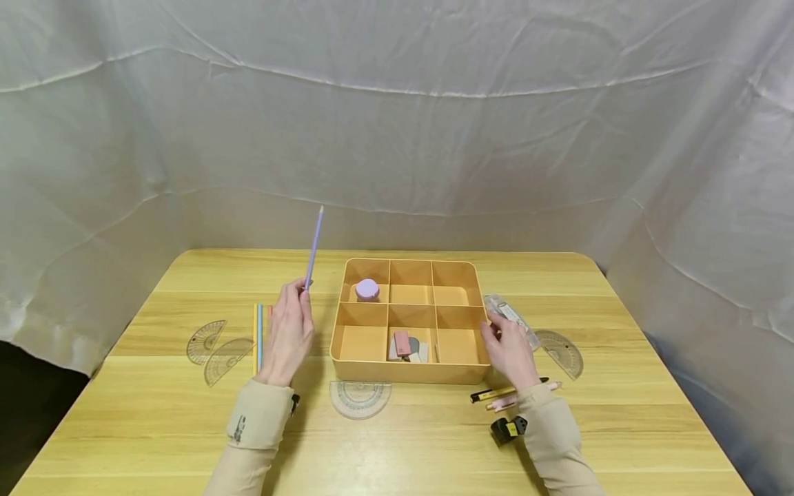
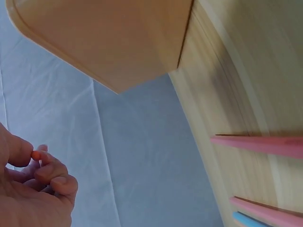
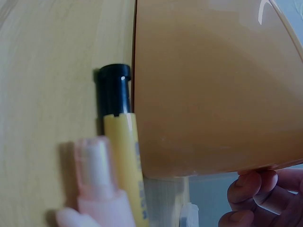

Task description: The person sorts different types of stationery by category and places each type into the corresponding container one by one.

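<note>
In the head view my left hand [image 1: 288, 334] pinches a lavender pencil [image 1: 314, 248], its tip pointing up and away, left of the box. The left wrist view shows the pencil's small orange end [image 2: 36, 155] between thumb and fingers. My right hand [image 1: 511, 348] is at the right side of an orange compartment box [image 1: 409, 372]. Its bent fingertips [image 3: 248, 182] touch the outer wall in the right wrist view. A lavender round-lidded container [image 1: 367, 289] stands in the back left compartment. The front middle one holds a pink eraser [image 1: 402, 342] and several grey and white pieces.
Coloured pencils [image 1: 259, 337] and two clear protractors [image 1: 226, 358] lie left of the box. Another protractor [image 1: 360, 399] lies in front. To the right are a clear case [image 1: 511, 317], a protractor [image 1: 561, 351], several pens [image 1: 496, 394] and a small black-and-yellow object [image 1: 507, 430].
</note>
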A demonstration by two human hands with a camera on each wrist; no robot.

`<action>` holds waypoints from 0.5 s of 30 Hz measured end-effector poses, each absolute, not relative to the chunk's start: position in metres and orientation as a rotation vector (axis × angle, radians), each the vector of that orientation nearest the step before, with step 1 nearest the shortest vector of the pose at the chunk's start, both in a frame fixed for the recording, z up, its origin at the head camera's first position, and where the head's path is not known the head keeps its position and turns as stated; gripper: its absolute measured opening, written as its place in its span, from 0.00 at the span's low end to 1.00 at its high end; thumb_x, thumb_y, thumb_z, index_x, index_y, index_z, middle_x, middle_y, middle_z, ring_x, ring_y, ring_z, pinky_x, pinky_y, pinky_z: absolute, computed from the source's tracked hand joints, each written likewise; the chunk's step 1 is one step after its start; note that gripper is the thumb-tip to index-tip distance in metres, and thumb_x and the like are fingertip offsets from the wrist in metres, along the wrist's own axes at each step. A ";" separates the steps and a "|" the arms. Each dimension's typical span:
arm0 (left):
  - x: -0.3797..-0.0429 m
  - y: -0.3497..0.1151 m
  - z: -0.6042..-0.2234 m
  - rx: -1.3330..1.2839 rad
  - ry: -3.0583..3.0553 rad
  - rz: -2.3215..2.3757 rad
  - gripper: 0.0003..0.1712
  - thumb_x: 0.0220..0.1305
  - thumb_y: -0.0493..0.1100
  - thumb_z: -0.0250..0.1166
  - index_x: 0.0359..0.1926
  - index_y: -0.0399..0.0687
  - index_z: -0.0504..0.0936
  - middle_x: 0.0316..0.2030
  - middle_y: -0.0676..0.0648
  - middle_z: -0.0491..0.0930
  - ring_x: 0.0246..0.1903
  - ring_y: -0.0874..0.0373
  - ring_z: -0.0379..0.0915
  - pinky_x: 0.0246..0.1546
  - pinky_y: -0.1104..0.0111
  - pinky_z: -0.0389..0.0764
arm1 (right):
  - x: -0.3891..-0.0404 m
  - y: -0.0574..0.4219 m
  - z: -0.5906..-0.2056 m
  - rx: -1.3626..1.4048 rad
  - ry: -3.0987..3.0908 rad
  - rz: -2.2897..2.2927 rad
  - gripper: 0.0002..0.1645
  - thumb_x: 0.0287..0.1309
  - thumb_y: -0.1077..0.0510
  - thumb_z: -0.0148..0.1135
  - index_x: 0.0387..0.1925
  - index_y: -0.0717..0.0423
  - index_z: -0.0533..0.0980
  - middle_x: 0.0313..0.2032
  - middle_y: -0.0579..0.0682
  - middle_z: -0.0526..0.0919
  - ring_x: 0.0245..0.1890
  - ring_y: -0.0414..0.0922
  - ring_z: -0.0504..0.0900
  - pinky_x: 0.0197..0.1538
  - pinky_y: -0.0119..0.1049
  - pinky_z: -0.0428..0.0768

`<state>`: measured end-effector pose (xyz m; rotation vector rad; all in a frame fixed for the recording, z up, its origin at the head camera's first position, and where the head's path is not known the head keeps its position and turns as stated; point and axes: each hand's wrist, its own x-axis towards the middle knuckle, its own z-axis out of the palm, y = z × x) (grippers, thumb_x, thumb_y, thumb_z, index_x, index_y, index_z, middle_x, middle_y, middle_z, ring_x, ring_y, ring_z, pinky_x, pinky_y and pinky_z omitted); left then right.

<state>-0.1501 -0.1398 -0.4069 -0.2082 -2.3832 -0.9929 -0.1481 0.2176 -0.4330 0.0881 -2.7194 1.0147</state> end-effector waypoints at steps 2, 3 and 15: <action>-0.149 -0.138 -0.405 -0.219 -2.397 -0.998 0.17 0.77 0.33 0.46 0.58 0.25 0.70 0.42 0.32 0.79 0.26 0.56 0.64 0.25 0.72 0.68 | -0.148 0.218 -0.433 0.085 -2.722 1.017 0.24 0.68 0.63 0.54 0.60 0.74 0.74 0.21 0.54 0.76 0.17 0.39 0.66 0.20 0.30 0.63; -0.148 -0.137 -0.405 -0.228 -2.399 -1.000 0.17 0.77 0.33 0.46 0.59 0.25 0.70 0.42 0.32 0.79 0.25 0.57 0.62 0.24 0.73 0.67 | -0.149 0.218 -0.434 0.087 -2.721 1.014 0.23 0.68 0.63 0.55 0.60 0.74 0.74 0.21 0.54 0.76 0.17 0.39 0.66 0.20 0.30 0.63; -0.146 -0.127 -0.403 -0.404 -2.220 -1.003 0.13 0.73 0.30 0.55 0.53 0.28 0.80 0.26 0.39 0.79 0.19 0.64 0.59 0.18 0.75 0.67 | -0.149 0.218 -0.435 0.101 -2.701 1.010 0.23 0.67 0.63 0.55 0.58 0.75 0.75 0.20 0.54 0.77 0.16 0.39 0.66 0.21 0.30 0.64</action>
